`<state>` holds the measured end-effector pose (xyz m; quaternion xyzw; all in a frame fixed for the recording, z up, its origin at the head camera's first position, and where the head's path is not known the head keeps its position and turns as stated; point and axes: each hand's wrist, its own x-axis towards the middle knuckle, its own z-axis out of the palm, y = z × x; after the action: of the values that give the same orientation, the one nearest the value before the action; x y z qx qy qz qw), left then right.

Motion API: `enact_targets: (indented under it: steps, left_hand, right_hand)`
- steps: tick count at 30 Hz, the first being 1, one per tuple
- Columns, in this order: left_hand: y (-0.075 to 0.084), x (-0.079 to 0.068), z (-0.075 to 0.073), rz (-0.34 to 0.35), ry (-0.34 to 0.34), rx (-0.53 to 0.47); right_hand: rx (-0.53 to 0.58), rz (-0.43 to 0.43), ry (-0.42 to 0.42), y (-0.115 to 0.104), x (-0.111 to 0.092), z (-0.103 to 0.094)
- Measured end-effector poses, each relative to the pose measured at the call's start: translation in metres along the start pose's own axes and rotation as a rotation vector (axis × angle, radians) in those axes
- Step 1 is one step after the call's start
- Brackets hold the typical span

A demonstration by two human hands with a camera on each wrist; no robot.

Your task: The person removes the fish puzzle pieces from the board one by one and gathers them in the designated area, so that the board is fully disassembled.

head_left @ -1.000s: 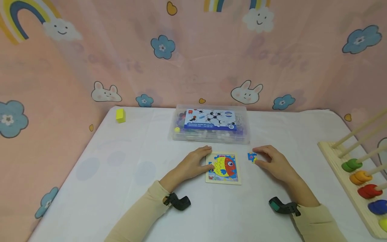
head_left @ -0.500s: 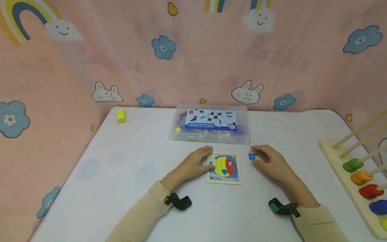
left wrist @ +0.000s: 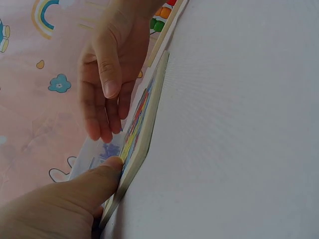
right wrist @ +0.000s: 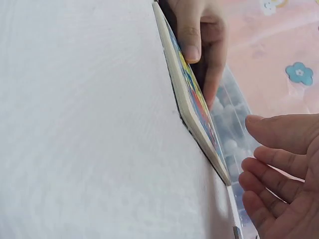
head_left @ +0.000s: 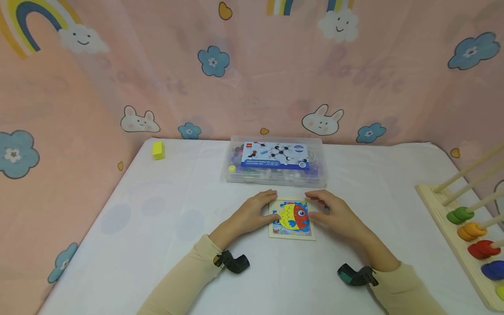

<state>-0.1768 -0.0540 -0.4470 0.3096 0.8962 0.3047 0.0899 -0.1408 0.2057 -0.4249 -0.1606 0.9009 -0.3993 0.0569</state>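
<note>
A small wooden-framed fish jigsaw puzzle (head_left: 296,217) lies on the white table, with a yellow and red fish on blue. My left hand (head_left: 247,215) holds it at the left side, the thumb over its face and the fingers along its far left corner. Over the right edge is my right hand (head_left: 338,213), fingers spread apart from the thumb. The right wrist view shows nothing between that hand's fingers (right wrist: 271,186). A small blue puzzle piece (head_left: 327,207) peeks out between its thumb and index finger, mostly hidden; whether they touch it I cannot tell.
Behind the puzzle stands a clear plastic molecular model kit box (head_left: 275,175). A yellow block (head_left: 158,150) sits at the far left corner. Along the right side is a wooden bead rack (head_left: 445,218) with upright pegs and coloured beads. A pink patterned cloth (head_left: 252,87) hangs behind the table.
My right hand has moved left to the puzzle's right edge, and the blue piece is now mostly covered by it. My left hand and the puzzle have stayed in place.
</note>
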Motion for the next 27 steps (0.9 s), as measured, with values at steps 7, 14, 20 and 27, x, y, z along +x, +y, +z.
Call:
enact_targets:
  steps: [7, 14, 20, 27]
  left_hand:
    - [0.0, 0.0, -0.001, 0.007, 0.004, 0.009]
    - [-0.001, -0.001, 0.0, 0.02, 0.003, 0.029]
    - [-0.003, -0.001, 0.0, 0.031, 0.011, 0.075]
    - [-0.004, 0.001, 0.0, 0.068, 0.024, 0.116]
  right_hand:
    - [0.02, -0.042, -0.057, -0.014, 0.014, 0.011]
    - [0.002, -0.089, -0.072, -0.018, 0.028, 0.024]
    - [0.007, -0.149, -0.074, -0.013, 0.031, 0.031]
    - [-0.076, -0.198, -0.067, -0.009, 0.031, 0.037]
